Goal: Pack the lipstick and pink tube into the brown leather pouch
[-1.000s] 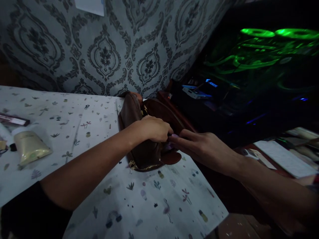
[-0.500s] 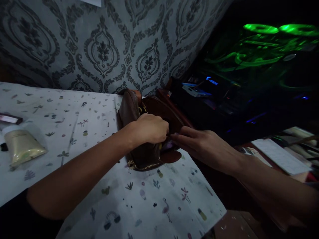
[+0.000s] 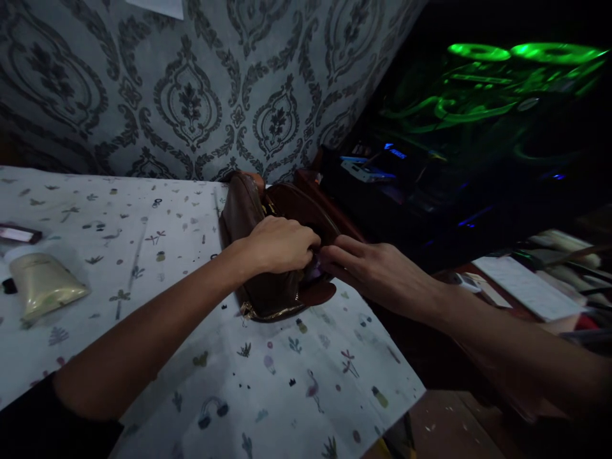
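Note:
A brown leather bag (image 3: pixel 239 213) with a gold zipper lies unzipped on the table, its mouth spread toward the right. My left hand (image 3: pixel 284 245) reaches over the bag's near side, fingers curled down at the opening; their tips are out of sight. Across from it, my right hand (image 3: pixel 366 261) has its fingers pinched together at the opening, close to the left fingertips. Something pale purple (image 3: pixel 314 268) shows inside the bag below the hands. What either hand grips is too dark and covered to make out.
On the left of the patterned tablecloth (image 3: pixel 191 357) lie a cream-coloured tube (image 3: pixel 45 287) and a small dark-edged box (image 3: pixel 19 234). A computer case (image 3: pixel 478 146) with green lights stands at the right. Papers (image 3: pixel 526 287) lie on a lower surface at right.
The whole view has shifted slightly, so the bag sits a little further left. Both hands stay at the bag's opening, with the right fingers moved a little and more of the purple thing showing.

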`<state>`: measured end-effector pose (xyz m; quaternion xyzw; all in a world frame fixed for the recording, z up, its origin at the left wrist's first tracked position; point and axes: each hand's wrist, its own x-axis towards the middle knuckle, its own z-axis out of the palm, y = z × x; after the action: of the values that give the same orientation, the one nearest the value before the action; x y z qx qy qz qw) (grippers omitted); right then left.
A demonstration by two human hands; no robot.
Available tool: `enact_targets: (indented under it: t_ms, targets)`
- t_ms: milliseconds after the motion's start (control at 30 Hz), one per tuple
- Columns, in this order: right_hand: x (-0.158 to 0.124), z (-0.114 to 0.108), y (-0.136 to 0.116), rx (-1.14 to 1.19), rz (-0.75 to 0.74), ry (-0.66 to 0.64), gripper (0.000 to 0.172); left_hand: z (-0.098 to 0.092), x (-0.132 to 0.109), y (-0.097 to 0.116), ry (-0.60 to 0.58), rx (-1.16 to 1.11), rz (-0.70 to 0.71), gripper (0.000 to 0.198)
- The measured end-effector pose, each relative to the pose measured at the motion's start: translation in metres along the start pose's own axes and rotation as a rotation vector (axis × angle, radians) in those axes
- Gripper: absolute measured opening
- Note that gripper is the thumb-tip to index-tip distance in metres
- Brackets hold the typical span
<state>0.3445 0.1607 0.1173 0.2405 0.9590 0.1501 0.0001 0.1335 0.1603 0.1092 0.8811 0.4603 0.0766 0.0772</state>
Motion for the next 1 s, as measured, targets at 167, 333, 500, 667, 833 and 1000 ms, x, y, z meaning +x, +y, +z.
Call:
enact_targets:
  t_ms: [167, 333, 500, 667, 833, 1000]
  targets:
    - [-0.002, 0.007, -0.001, 0.084, 0.049, 0.082, 0.022, -0.002, -0.004, -0.001, 0.03, -0.04, 0.022, 0.027]
    - [-0.002, 0.012, -0.003, 0.229, 0.071, 0.2, 0.017, 0.002, 0.007, 0.004, -0.03, -0.031, -0.022, 0.028]
    - [0.001, 0.012, -0.006, 0.292, 0.084, 0.247, 0.012, 0.006, 0.014, 0.007, -0.056, -0.014, -0.066, 0.029]
    - [0.001, 0.016, -0.01, 0.289, 0.126, 0.29, 0.011, 0.008, 0.014, 0.008, -0.07, 0.016, -0.06, 0.026]
    - [0.001, 0.02, -0.014, 0.144, 0.189, 0.245, 0.015, 0.002, 0.01, 0.008, -0.062, 0.039, -0.01, 0.028]
    - [0.001, 0.022, -0.017, -0.008, 0.206, 0.187, 0.018, -0.003, -0.021, 0.006, 0.044, 0.01, 0.078, 0.035]
